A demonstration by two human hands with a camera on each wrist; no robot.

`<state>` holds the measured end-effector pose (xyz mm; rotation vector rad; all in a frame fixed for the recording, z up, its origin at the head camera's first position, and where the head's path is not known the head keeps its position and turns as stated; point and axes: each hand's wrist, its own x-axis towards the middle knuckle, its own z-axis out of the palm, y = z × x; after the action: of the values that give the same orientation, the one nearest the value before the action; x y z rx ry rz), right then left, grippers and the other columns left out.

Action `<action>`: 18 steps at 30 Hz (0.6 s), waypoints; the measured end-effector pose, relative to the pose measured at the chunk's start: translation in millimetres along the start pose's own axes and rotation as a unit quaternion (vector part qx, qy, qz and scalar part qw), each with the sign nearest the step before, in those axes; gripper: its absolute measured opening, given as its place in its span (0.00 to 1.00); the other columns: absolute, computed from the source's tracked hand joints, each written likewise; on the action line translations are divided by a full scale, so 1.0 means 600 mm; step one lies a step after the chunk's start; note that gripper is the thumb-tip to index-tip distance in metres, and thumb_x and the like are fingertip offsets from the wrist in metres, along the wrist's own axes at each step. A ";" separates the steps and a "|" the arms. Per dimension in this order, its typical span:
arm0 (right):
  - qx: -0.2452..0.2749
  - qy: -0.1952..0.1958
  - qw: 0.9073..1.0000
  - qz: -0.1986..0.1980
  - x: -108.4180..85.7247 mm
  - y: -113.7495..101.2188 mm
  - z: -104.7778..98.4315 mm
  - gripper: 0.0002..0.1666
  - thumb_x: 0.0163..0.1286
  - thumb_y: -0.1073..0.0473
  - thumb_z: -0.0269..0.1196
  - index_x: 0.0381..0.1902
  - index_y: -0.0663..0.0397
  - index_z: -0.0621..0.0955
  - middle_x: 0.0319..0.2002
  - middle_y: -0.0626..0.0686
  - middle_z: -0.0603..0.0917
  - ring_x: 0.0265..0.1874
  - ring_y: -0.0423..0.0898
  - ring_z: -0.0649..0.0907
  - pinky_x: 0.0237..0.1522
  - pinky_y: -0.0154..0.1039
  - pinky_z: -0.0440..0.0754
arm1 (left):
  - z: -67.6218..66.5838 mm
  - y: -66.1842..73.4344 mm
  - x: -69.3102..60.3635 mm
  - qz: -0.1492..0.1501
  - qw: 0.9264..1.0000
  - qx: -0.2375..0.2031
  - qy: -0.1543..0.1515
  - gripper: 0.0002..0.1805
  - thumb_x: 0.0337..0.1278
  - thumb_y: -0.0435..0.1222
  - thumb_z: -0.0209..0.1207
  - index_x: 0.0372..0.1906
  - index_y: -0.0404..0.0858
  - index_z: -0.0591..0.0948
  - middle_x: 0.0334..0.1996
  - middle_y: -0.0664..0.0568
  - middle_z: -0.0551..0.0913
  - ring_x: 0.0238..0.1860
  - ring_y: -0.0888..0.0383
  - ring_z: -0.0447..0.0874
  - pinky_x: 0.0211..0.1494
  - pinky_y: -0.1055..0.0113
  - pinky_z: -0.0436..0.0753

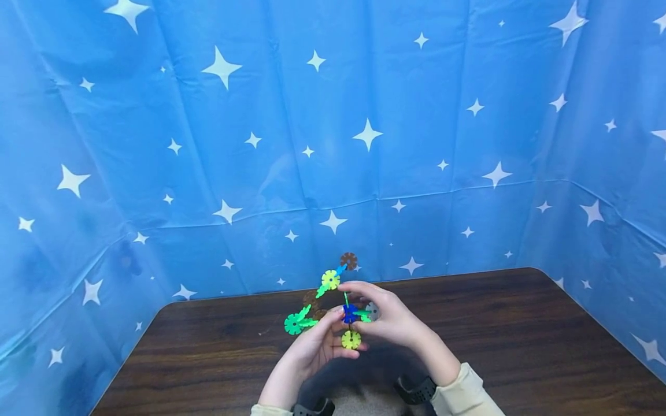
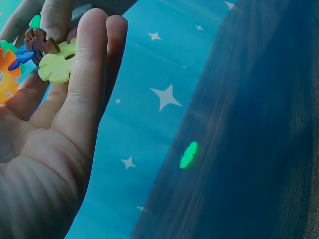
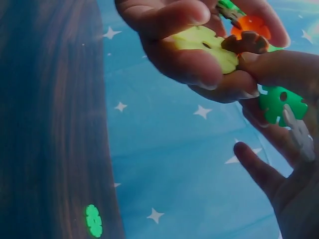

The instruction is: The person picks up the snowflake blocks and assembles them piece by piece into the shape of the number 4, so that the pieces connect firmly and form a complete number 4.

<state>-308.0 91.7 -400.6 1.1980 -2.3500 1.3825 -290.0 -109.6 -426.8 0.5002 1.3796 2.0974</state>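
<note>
Slotted plastic interlocking discs are joined in a branching chain between my two hands. In the head view, a dark blue disc (image 1: 350, 314) sits between them, with a yellow disc (image 1: 351, 340) below it. My left hand (image 1: 321, 346) holds the chain from the left, thumb by the blue disc. From the right, my right hand (image 1: 390, 312) grips it, beside a grey disc (image 1: 372, 311). A teal disc (image 1: 293, 324) hangs out at the left and a brown disc (image 1: 348, 261) tops the chain. The right wrist view shows an orange disc (image 3: 251, 27) partly behind fingers.
A dark wood-grain table (image 1: 208, 352) lies under the hands. One loose bright green disc (image 2: 189, 155) is on it near an edge. A blue curtain (image 1: 281, 115) with white stars hangs behind the table and along both sides.
</note>
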 end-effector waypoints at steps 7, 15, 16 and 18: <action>-0.030 0.036 0.997 -0.063 -0.002 0.007 0.003 0.40 0.53 0.73 0.72 0.64 0.53 0.73 0.59 0.53 0.78 0.47 0.46 0.82 0.47 0.46 0.81 | 0.000 -0.001 0.004 0.001 1.000 -0.001 -0.006 0.35 0.74 0.51 0.45 0.73 0.35 0.52 0.52 0.50 0.81 0.45 0.47 0.85 0.45 0.61 0.83; -0.025 0.047 0.995 -0.087 -0.001 0.015 0.007 0.40 0.52 0.75 0.72 0.63 0.53 0.74 0.58 0.55 0.78 0.46 0.46 0.84 0.45 0.43 0.82 | 0.000 -0.003 0.002 0.008 1.000 -0.007 -0.013 0.30 0.74 0.51 0.45 0.70 0.39 0.57 0.51 0.51 0.81 0.44 0.47 0.86 0.45 0.62 0.83; -0.024 0.046 0.995 -0.087 -0.001 0.015 0.007 0.40 0.52 0.75 0.72 0.62 0.53 0.74 0.58 0.55 0.78 0.46 0.46 0.84 0.45 0.43 0.82 | 0.000 -0.003 0.001 0.008 1.000 -0.008 -0.013 0.30 0.74 0.51 0.45 0.70 0.39 0.57 0.51 0.51 0.81 0.44 0.47 0.86 0.45 0.62 0.83; -0.024 0.045 0.995 -0.089 -0.001 0.013 0.007 0.39 0.52 0.75 0.72 0.62 0.54 0.74 0.58 0.56 0.78 0.46 0.47 0.84 0.44 0.42 0.83 | 0.000 -0.003 0.000 0.007 1.000 -0.008 -0.012 0.30 0.74 0.51 0.44 0.70 0.39 0.57 0.51 0.50 0.81 0.44 0.48 0.86 0.45 0.62 0.83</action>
<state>-312.1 90.5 -408.5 1.2695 -2.1441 1.2867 -289.5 -109.1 -428.2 0.5288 1.3485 2.1055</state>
